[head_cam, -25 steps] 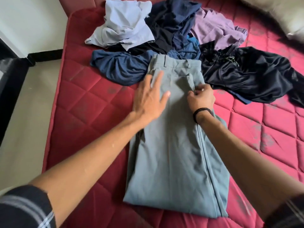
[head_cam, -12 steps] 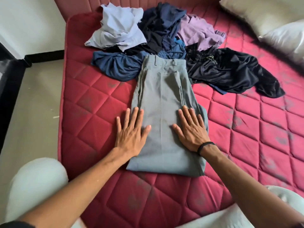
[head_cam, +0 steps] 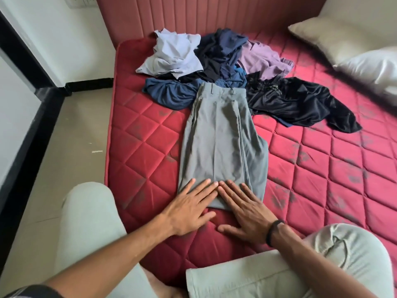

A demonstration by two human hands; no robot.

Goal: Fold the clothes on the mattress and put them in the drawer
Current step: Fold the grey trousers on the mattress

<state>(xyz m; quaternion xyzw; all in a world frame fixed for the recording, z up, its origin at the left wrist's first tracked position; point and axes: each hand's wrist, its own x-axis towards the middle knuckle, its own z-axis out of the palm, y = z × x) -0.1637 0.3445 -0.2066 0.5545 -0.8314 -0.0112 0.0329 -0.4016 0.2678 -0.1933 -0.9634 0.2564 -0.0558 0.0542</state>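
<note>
Hands, left hand [head_cam: 189,209] and right hand [head_cam: 247,207], press flat on grey trousers [head_cam: 219,136].

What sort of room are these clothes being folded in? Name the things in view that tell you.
Most likely a bedroom. A quilted red mattress lies against a padded headboard, two pillows sit at the far right, and a heap of unfolded clothes lies beyond the grey trousers.
</note>
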